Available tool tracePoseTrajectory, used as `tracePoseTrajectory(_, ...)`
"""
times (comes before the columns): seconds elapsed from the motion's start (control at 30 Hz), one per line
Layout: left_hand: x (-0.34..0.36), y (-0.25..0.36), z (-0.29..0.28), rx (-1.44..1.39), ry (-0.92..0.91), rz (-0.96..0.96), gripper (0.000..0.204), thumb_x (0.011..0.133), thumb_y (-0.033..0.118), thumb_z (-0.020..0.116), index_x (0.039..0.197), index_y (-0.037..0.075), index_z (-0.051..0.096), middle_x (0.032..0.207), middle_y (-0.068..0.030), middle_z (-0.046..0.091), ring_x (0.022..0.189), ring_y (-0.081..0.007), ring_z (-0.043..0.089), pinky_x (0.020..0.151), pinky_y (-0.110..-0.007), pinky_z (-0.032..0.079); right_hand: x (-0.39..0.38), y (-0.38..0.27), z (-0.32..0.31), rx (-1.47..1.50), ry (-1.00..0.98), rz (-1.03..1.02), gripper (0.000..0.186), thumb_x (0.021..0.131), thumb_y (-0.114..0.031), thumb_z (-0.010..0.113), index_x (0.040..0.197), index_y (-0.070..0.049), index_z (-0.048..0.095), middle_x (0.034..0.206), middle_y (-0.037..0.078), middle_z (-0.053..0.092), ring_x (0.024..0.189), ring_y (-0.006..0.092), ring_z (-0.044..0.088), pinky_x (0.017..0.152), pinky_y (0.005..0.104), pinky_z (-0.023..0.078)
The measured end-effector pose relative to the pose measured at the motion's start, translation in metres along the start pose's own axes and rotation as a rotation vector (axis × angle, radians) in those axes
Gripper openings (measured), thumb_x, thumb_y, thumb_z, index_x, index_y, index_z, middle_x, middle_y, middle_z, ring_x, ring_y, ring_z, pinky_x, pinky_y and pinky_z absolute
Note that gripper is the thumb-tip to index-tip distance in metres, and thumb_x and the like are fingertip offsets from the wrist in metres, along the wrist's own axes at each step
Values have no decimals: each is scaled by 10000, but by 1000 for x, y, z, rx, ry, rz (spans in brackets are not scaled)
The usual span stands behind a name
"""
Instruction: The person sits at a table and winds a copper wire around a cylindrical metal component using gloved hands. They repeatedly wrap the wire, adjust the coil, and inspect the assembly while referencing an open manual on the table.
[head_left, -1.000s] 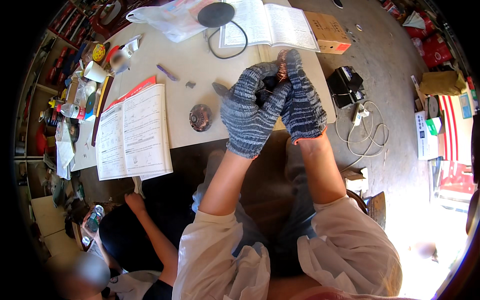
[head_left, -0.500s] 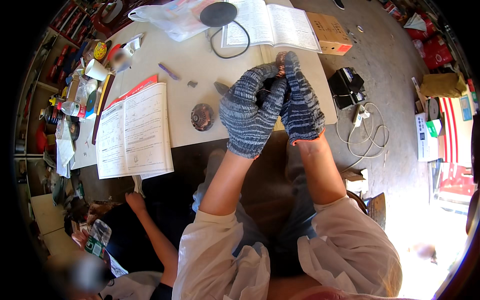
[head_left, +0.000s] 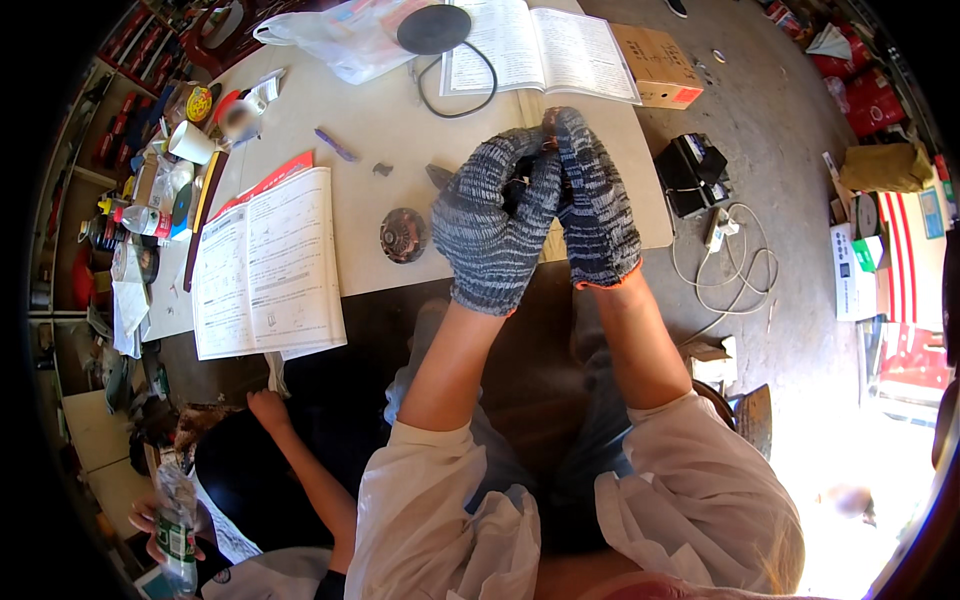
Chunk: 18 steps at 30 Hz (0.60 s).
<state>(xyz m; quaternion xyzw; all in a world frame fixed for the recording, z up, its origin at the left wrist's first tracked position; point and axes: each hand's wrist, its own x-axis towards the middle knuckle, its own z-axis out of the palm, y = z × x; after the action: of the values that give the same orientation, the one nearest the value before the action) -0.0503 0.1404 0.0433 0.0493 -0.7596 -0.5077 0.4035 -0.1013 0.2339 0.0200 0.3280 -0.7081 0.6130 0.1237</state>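
Note:
My left hand (head_left: pixel 485 220) and my right hand (head_left: pixel 595 205), both in grey-and-black knitted gloves, are closed together around a part with copper wire (head_left: pixel 550 122). Only a bit of copper shows between the fingertips; the rest of the part is hidden. A dark flat piece (head_left: pixel 439 175) lies beside my left glove. A round copper-and-dark component (head_left: pixel 403 235) rests on the table (head_left: pixel 370 120) just left of my hands.
An open printed book (head_left: pixel 587 60), another (head_left: pixel 265 265), a black disc with cable (head_left: pixel 433 30) and clutter (head_left: pixel 192 142) surround my hands. A cardboard box (head_left: pixel 658 70) is at back right, a black battery-like unit (head_left: pixel 690 170) beside the table. A co-worker holds a bottle (head_left: pixel 176 540) at lower left.
Both my gloved hands have shifted slightly left, and the copper wire is more covered by the fingers. The co-worker's bottle has moved lower.

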Motion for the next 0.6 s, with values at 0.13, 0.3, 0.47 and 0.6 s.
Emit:
tracePoseTrajectory(0.13,-1,-3,0,21,15,12,190,756,148,690,915,53,649,770,-96,662,643,-180,646,586,-276,492,0,-1,3,48,14,16,436,790,23,528,1222,-9,478,1045,182,549,927,321,564,798,379,471)
tracePoseTrajectory(0.3,-3,-4,2,14,48,29,198,758,85,692,941,26,649,767,-25,648,556,-60,503,514,-203,411,0,3,0,-191,-3,-179,450,777,17,543,1221,-15,480,1043,193,548,921,336,562,801,393,470)
tracePoseTrajectory(0.47,-3,0,-1,-43,51,-81,180,774,131,679,922,33,652,749,-58,656,603,-92,596,566,-226,471,-3,3,3,-150,-13,-40,416,814,-8,513,1229,-17,478,1088,167,549,963,296,555,829,371,463)
tracePoseTrajectory(0.6,-1,-9,-2,-281,10,-134,166,786,99,668,935,28,651,772,-23,650,605,-56,558,567,-209,460,3,-10,0,-98,-89,275,361,897,-67,476,1252,-1,463,1114,109,591,966,224,586,827,325,470)
